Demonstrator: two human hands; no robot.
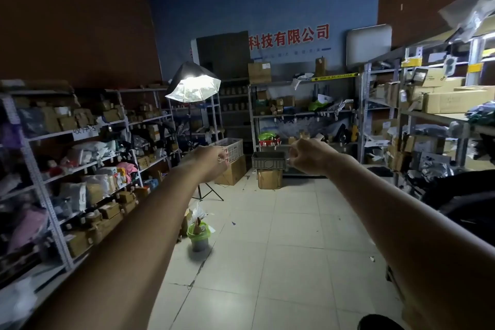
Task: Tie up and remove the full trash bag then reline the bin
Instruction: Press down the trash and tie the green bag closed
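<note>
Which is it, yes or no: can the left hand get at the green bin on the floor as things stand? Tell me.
Probably not yet. The left hand is held out at chest height, closed, while the green bin sits low on the floor by the left shelves. Nothing blocks it; stepping closer and bending down should do it.

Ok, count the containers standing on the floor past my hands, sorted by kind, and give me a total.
Trash bin with green liner: 1
Cardboard boxes (left, right): 2
Plastic crates stacked on those boxes (white, grey): 2
Total: 5
</note>
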